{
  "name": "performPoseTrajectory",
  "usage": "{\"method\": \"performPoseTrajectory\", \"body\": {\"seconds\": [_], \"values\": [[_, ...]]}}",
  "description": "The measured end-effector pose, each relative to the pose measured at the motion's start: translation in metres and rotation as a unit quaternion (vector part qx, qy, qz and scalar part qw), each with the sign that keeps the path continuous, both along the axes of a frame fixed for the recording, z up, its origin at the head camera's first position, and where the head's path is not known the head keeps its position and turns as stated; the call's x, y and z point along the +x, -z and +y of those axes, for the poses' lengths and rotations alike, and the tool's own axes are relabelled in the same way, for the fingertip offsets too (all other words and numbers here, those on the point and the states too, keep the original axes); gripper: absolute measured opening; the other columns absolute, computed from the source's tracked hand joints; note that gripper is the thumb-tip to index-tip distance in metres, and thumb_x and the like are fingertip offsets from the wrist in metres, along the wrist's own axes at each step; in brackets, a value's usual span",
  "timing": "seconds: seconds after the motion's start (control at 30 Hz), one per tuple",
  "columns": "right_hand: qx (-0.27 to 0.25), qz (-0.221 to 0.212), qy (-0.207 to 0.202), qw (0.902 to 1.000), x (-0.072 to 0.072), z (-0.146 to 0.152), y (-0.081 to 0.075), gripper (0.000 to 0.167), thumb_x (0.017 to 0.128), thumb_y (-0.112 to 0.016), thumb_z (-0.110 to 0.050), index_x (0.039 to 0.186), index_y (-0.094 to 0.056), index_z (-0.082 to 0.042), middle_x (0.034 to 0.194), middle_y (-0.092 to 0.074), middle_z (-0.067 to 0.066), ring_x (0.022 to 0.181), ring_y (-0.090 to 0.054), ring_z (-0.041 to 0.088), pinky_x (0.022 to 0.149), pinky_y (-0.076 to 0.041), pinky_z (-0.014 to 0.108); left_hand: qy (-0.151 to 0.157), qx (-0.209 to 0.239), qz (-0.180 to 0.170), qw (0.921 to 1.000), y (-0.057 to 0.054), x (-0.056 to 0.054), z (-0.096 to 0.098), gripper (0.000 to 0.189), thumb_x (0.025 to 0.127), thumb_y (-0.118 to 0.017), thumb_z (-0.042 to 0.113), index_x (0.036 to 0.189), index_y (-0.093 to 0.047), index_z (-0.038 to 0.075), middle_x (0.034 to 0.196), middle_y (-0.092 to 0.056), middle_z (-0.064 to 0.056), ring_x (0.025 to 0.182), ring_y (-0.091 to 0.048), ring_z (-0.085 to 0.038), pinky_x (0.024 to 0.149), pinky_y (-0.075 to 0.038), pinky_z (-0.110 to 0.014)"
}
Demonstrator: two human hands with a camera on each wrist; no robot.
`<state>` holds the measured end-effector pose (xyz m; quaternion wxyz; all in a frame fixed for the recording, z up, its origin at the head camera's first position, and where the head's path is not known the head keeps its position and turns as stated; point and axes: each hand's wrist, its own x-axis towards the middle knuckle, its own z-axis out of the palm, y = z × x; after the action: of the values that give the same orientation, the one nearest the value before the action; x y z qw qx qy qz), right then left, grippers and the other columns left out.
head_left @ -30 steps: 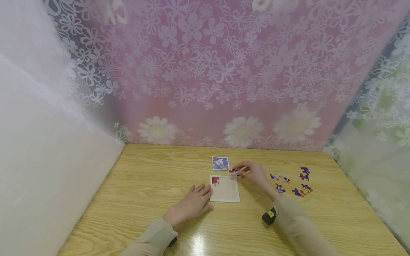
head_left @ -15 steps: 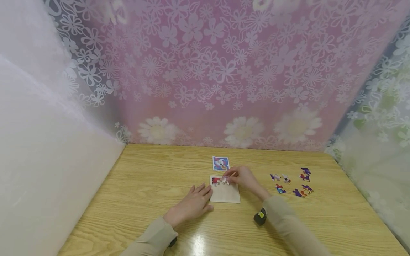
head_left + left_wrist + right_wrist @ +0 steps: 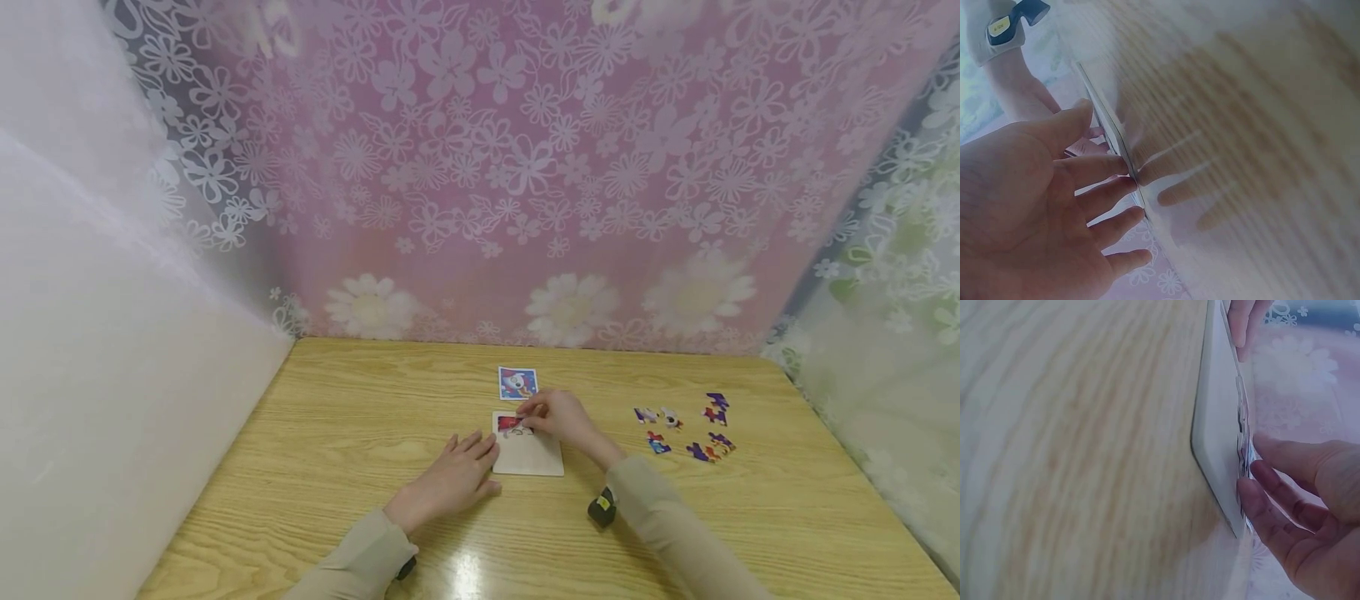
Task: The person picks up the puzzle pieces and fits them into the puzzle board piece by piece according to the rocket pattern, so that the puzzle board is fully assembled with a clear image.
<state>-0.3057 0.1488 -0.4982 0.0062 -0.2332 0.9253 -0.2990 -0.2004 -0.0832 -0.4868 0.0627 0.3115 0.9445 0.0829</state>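
Pink flowered cloth is hung behind the bench. By the left hand, fingers spread, the tray's left edge is touched, presumably for steadiness; by the right hand, a piece is pinched inside its far edge. Open room is left nearer; loose pieces are spread rightward.

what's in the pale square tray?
In the tray: red-patterned puzzle pieces along the far edge, toward the far-left corner; bare base nearer the person. The right hand covers the far-right corner, so what lies there can't be seen.
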Motion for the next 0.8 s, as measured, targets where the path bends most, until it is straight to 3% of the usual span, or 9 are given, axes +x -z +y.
{"method": "performPoseTrajectory", "body": {"seconds": [0.23,0.5,0.8], "values": [[0.025,-0.013,0.026,0.9993,-0.0002,-0.0044,0.0002,0.015,0.082,-0.086,-0.018,0.096,-0.08,-0.017,0.085,-0.069,-0.006,0.066,-0.054,0.007,0.059,-0.045,0.025,0.0,0.002,0.001,1.0,0.0014,-0.0005,-0.0002,0.062,0.104,-0.055,0.041,0.152,-0.045,0.004,0.161,-0.038,-0.011,0.15,-0.032,-0.033,0.119,-0.029,-0.059],[0.037,-0.021,0.046,0.998,0.0002,-0.0075,-0.0016,0.013,0.08,-0.088,-0.018,0.09,-0.079,-0.018,0.082,-0.069,-0.006,0.069,-0.057,0.009,0.062,-0.048,0.027,0.002,-0.002,0.006,1.0,0.0047,-0.0025,0.0002,0.063,0.104,-0.055,0.043,0.152,-0.045,0.005,0.161,-0.038,-0.011,0.149,-0.033,-0.034,0.119,-0.03,-0.059],[0.013,-0.027,0.05,0.9983,0.0012,-0.0075,-0.0016,0.007,0.088,-0.081,-0.021,0.093,-0.079,-0.017,0.086,-0.07,-0.006,0.074,-0.058,0.009,0.064,-0.049,0.028,-0.002,-0.003,0.004,1.0,0.0098,-0.0059,-0.0006,0.063,0.104,-0.052,0.045,0.153,-0.043,0.006,0.162,-0.036,-0.009,0.15,-0.031,-0.033,0.12,-0.028,-0.059]]}}
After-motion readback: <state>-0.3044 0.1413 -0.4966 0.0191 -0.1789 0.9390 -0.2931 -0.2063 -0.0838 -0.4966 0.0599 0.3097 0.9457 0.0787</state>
